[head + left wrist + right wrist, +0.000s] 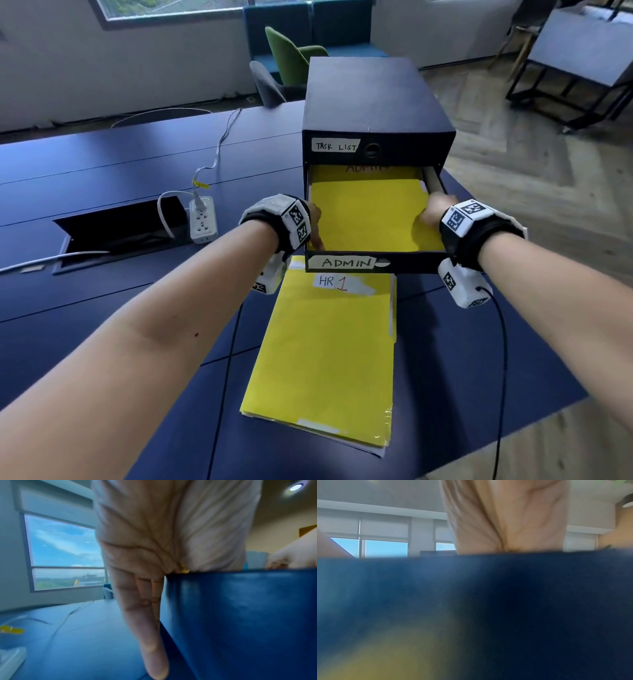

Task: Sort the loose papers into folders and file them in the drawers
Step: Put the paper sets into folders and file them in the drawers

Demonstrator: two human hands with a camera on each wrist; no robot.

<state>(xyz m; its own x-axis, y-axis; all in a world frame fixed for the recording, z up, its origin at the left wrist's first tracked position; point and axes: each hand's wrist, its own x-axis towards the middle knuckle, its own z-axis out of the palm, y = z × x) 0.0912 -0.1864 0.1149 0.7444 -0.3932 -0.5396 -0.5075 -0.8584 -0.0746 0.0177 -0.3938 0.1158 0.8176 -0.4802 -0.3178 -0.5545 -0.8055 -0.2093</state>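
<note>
Both hands reach into the pulled-out ADMIN drawer (346,263), the left hand (313,222) and right hand (433,212) each gripping a side edge of the yellow folder (370,216) lying inside. The HR folder (325,359) lies on the worktop (102,308) below.

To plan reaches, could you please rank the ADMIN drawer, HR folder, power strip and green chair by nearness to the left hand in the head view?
1. ADMIN drawer, at the left hand.
2. HR folder, just below.
3. Power strip, leftward.
4. Green chair, far behind.
</note>
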